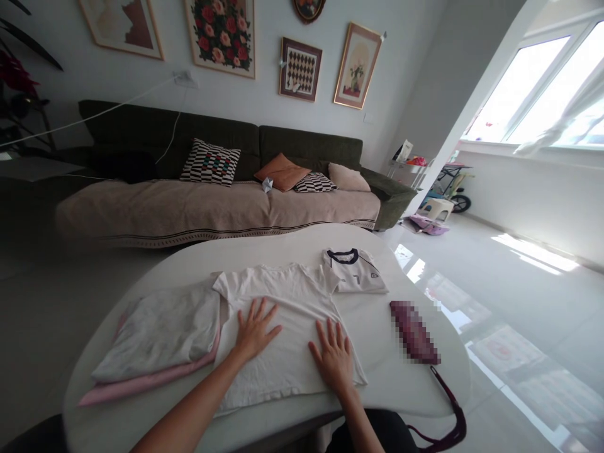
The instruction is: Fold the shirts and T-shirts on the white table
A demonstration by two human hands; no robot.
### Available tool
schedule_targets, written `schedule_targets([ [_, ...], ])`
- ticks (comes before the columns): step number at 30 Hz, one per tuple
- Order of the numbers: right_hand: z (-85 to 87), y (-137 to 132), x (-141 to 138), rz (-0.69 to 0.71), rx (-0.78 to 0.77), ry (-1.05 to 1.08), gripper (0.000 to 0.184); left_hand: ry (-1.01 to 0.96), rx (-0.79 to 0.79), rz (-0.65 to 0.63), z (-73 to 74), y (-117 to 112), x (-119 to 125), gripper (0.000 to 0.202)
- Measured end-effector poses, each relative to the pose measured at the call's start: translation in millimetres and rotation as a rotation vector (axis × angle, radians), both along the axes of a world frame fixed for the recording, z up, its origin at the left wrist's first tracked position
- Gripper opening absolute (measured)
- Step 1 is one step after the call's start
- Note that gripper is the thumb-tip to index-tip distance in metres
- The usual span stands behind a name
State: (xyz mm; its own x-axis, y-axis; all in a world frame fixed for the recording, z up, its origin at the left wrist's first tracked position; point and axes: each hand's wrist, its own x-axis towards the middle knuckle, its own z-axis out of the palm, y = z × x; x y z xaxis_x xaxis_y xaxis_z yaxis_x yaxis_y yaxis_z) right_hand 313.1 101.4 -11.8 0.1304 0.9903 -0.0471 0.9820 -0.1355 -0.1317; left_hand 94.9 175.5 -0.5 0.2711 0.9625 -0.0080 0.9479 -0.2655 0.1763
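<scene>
A white T-shirt (292, 340) is lying spread on the white table (377, 352), with the left hand (256, 330) and right hand (335, 358) resting flat on it, fingers splayed, gripping nothing. On its left, a folded gray garment (165, 327) is lying over pink cloth (146, 382), while a folded, dark-collared jersey (353, 280) is lying by the sleeve on the right. A blurred dark-red item (415, 332) is lying farther right, and a sofa (217, 211) is standing beyond the table.
</scene>
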Motion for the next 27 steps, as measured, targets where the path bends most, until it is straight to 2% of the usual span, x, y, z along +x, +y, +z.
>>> schedule_targets([
  [6,1.3,-23.4,-2.8,0.019,-0.014,0.035,0.061,-0.001,0.025,-0.036,-5.9,-18.3,-5.8,0.056],
  [9,7.1,-26.8,-0.7,0.019,-0.021,0.056,0.061,-0.012,-0.035,-0.047,-1.0,-12.1,-8.6,0.055],
  [11,13.0,-19.9,2.0,0.029,-0.015,0.079,0.056,-0.028,-0.011,-0.012,5.2,1.0,-10.0,0.051],
  [14,20.7,3.4,4.7,0.100,0.031,0.099,0.047,-0.030,0.119,0.091,9.5,25.4,-14.3,0.050],
  [17,24.4,38.6,1.7,0.172,0.060,0.074,0.045,0.006,0.151,0.146,2.0,41.8,-20.9,0.052],
  [21,24.7,93.9,-8.7,0.222,0.032,0.019,0.047,0.010,0.174,0.174,-11.4,45.2,-26.1,0.055],
  [24,19.4,128.7,-13.4,0.238,0.022,-0.014,0.050,0.001,0.171,0.201,-13.8,44.1,-26.8,0.057],
  [27,7.2,150.7,-9.8,0.162,0.025,-0.033,0.054,-0.001,0.159,0.215,-13.4,45.1,-26.7,0.059],
])
